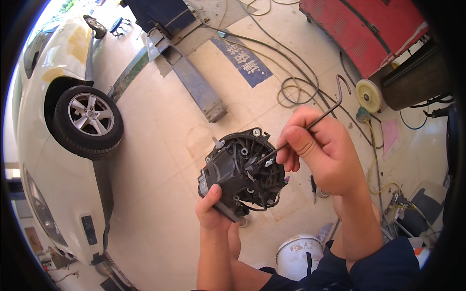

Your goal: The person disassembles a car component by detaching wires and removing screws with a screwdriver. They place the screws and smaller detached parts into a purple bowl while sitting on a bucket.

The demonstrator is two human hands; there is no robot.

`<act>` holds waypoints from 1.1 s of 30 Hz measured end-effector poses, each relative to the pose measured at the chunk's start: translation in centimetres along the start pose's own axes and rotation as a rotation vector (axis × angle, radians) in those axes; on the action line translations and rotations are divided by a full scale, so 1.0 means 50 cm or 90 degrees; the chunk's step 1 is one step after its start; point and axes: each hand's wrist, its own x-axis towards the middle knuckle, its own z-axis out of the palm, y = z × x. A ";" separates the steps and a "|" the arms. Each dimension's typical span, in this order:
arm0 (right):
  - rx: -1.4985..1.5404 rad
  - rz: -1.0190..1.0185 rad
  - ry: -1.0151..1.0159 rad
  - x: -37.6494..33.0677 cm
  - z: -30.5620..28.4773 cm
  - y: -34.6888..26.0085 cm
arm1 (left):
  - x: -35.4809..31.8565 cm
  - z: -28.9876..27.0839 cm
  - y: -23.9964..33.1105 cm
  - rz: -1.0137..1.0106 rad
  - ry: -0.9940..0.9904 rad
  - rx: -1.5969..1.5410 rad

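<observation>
A round black plastic motor housing (pixel 227 167), with ribs, metal-ringed bolt holes and a short cable along its lower edge, is held up above the floor. My left hand (pixel 213 208) grips it at the lower left, thumb on top and the other fingers hidden beneath. Between thumb and fingers my right hand (pixel 320 145) holds a thin dark metal rod with a hooked end (pixel 324 114). The rod slants down left, its lower tip at the middle of the housing near a small connector. Whether the tip touches cannot be made out.
A pale car (pixel 68 194) with a front wheel (pixel 90 119) stands on the left. A lift arm (pixel 191 85) reaches over the floor ahead. Hoses (pixel 296 80) lie coiled near a red cabinet (pixel 361 29). A white bucket (pixel 296 245) stands close to me.
</observation>
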 end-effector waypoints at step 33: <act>-0.297 -0.132 -0.021 0.021 0.024 0.063 | 0.009 0.014 0.013 0.020 0.080 0.087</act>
